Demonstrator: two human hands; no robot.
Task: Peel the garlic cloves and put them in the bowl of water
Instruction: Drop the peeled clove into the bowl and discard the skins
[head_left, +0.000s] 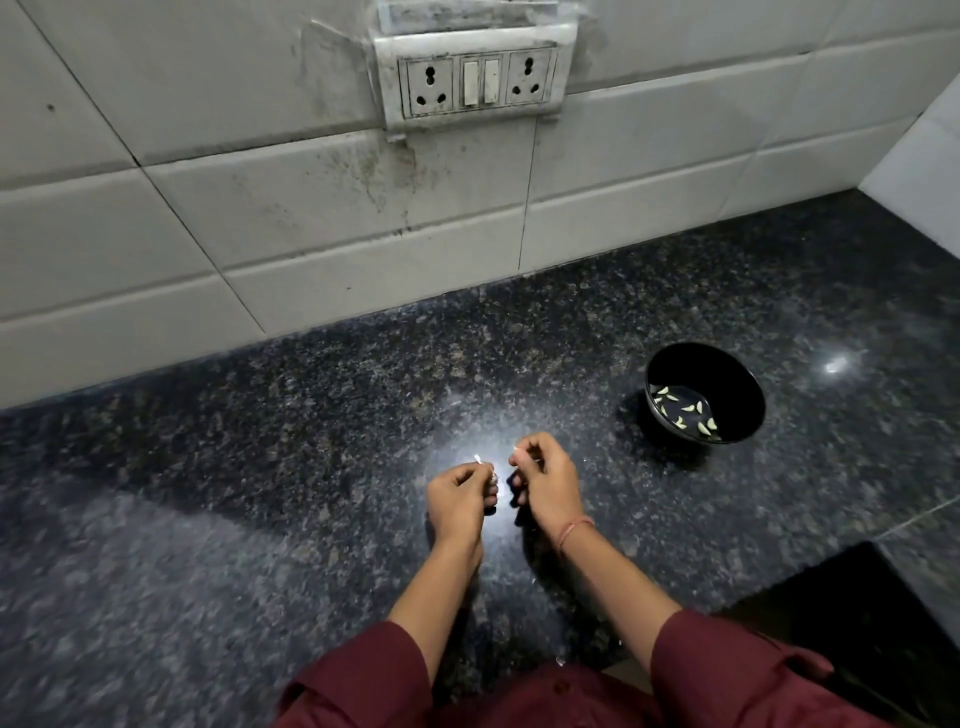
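Dark speckled granite countertop (260, 467) beneath a smudged white-tiled wall (208, 208): a garlic clove (492, 475) is pinched in the curled fingers of the left hand (460, 493), and a sliver of skin (514, 446) is gripped by the right hand (548, 486). Peeled cloves (685, 410) are seen floating in the black bowl (696, 364), well apart at right.

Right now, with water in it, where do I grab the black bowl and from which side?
Take the black bowl by its outer wall under the rim, coming from the left, the side facing the right hand. It stands upright on the countertop, round, handleless, with water and peeled cloves inside, so keep it level.
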